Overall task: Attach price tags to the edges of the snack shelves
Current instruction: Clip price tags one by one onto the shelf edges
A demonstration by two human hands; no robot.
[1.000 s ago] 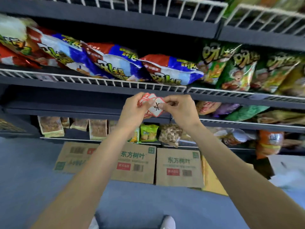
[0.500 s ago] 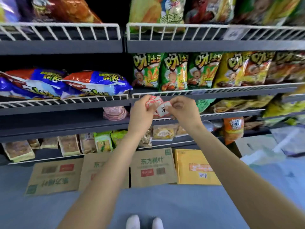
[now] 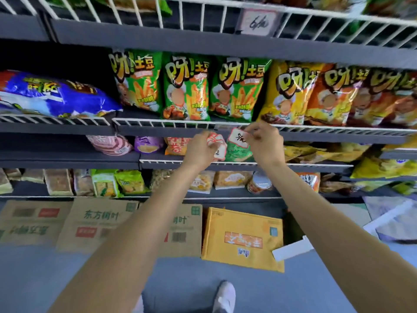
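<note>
We count two hands: the left hand [image 3: 200, 150] and the right hand [image 3: 266, 143]. One price tag [image 3: 238, 138] sits apart in the right hand; the stack of tags [image 3: 217, 146] in the left shows at least two (the rest overlap, so we cannot tell exactly). One written tag [image 3: 259, 22] hangs on the top shelf rail. We see three green potato bags [image 3: 186, 86], one blue bag [image 3: 52, 96], one yellow box [image 3: 242, 238], one can [image 3: 259, 182], and one white shoe [image 3: 225, 297] plainly.
</note>
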